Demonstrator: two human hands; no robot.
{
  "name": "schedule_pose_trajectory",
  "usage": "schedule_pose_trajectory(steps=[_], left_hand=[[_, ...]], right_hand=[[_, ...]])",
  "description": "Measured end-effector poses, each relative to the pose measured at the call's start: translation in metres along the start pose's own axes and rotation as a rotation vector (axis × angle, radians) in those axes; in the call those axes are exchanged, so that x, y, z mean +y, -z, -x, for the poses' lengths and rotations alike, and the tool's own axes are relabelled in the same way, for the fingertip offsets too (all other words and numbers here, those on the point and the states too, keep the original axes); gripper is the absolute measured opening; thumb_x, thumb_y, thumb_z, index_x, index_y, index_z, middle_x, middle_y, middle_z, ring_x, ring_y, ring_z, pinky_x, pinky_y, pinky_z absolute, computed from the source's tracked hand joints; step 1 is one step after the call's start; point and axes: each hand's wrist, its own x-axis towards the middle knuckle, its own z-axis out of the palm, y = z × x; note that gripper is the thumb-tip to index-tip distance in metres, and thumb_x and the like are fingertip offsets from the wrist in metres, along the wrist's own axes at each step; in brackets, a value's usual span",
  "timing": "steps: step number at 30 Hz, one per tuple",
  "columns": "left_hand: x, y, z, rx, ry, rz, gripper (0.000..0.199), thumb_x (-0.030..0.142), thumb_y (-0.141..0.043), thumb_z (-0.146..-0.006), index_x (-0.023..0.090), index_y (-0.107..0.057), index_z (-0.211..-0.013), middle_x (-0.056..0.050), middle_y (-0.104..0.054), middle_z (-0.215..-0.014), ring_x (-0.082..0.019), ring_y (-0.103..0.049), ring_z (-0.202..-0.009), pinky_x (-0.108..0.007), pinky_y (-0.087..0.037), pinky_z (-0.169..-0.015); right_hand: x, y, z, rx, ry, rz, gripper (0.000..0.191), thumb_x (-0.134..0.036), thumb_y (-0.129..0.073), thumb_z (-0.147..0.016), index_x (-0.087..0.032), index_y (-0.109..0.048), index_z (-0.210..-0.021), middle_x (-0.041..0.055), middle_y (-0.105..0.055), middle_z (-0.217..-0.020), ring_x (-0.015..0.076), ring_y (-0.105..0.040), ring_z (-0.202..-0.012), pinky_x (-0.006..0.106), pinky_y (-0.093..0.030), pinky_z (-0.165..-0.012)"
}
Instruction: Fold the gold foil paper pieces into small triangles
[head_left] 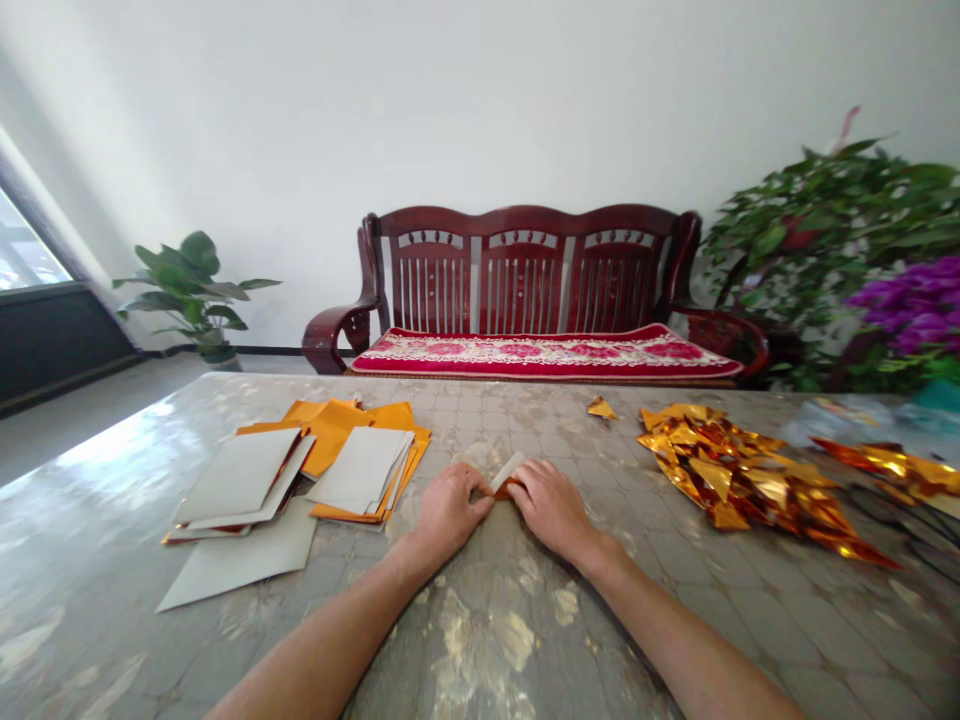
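Note:
Near the middle of the table, a small folded piece of paper (509, 470), white on one face and orange-gold on the other, lies between my two hands. My left hand (453, 505) pinches its left end between thumb and fingers. At its right end my right hand (551, 505) is closed on it, with the fingertips bent over the paper and partly hiding it. Left of my hands is a stack of white and orange sheets (364, 470). Farther left sits another stack of white sheets (240, 475). To the right is a heap of shiny gold folded foil pieces (739, 470).
One loose gold piece (601, 408) lies toward the far edge of the patterned table (495, 640). At the right are clear plastic bags (840, 415) and a dark cable (892, 515). Behind stand a wooden bench (525, 265), a potted plant (199, 290) and leafy plants (817, 240).

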Motion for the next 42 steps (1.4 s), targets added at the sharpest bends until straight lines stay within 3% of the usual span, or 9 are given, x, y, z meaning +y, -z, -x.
schedule_pose_trajectory(steps=[21,31,42], left_hand=[[-0.001,-0.001,-0.002,-0.003,-0.012,0.022,0.013,0.013,-0.058,-0.081,0.019,-0.069,-0.078,-0.001,-0.067,-0.086,-0.016,-0.06,-0.087,-0.025,-0.042,-0.08],[0.0,0.002,0.0,-0.022,-0.044,-0.035,0.013,0.017,-0.057,-0.086,0.02,-0.069,-0.082,-0.003,-0.067,-0.092,-0.018,-0.06,-0.093,-0.026,-0.042,-0.084],[0.002,0.009,0.006,-0.056,-0.08,-0.033,0.016,0.019,-0.055,-0.088,0.022,-0.07,-0.082,-0.003,-0.068,-0.097,-0.017,-0.06,-0.097,-0.026,-0.043,-0.088]], right_hand=[[0.001,0.0,0.0,0.011,-0.018,-0.033,0.021,-0.026,-0.049,-0.097,-0.021,-0.06,-0.079,0.0033,-0.064,-0.087,0.0184,-0.054,-0.085,0.03,-0.037,-0.072],[0.004,0.0,0.004,0.016,0.049,-0.103,0.02,-0.029,-0.052,-0.096,-0.022,-0.063,-0.081,0.0023,-0.063,-0.088,0.0175,-0.054,-0.09,0.028,-0.039,-0.078],[0.0,-0.001,0.005,0.02,0.023,-0.041,0.017,-0.027,-0.054,-0.093,-0.022,-0.064,-0.081,0.0037,-0.064,-0.091,0.019,-0.054,-0.091,0.031,-0.039,-0.078]])
